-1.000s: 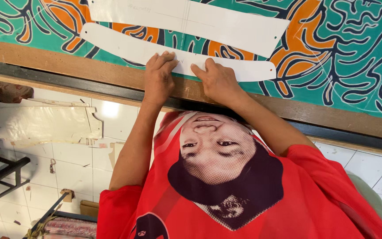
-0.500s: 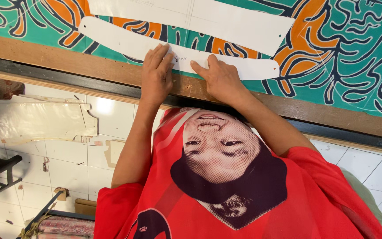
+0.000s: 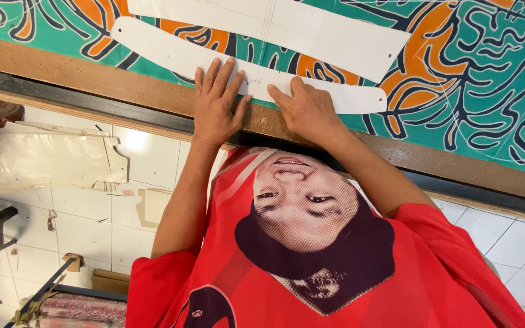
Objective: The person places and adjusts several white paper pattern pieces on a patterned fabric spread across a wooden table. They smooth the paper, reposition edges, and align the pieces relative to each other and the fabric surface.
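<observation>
Curved white paper pattern (image 3: 177,54) on green-orange cloth (image 3: 475,79), both hands flat, ungripping: left (image 3: 216,103), right (image 3: 308,110).

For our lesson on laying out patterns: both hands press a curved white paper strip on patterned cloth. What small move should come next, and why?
Probably slide the right hand along the paper strip toward its far rounded end, smoothing it flat. Both it and the left hand sit mid-strip near the cloth edge, leaving the ends unheld.
</observation>
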